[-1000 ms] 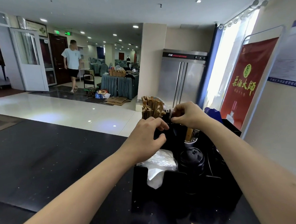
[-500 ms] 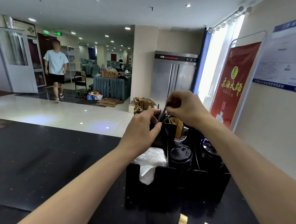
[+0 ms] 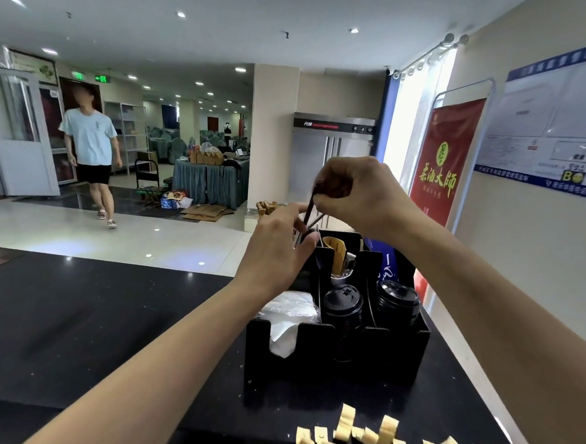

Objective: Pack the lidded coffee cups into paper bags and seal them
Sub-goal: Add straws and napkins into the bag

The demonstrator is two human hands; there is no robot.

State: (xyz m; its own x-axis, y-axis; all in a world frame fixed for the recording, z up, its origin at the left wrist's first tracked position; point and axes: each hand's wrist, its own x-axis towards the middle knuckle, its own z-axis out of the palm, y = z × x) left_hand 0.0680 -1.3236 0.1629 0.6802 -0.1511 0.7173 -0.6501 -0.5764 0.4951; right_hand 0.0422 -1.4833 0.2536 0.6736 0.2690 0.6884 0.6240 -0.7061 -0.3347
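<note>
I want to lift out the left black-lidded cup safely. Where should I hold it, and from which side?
Take the left cup by its lid rim, from straight above. The black organizer's walls hide its sides; only the lid stands clear. The right cup sits close alongside.

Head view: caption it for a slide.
Both hands pull thin dark sticks from a black organizer holding two lidded cups.

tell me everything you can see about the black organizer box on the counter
The black organizer box looks like glossy acrylic or plastic, open on top, with notched front walls and thin dividers. It stands upright on the dark counter. The front left compartment holds white napkins; two stacks of black cup lids fill the front middle and right. Behind them a metal cup holds tan packets. Both hands work just above its back edge.
</note>
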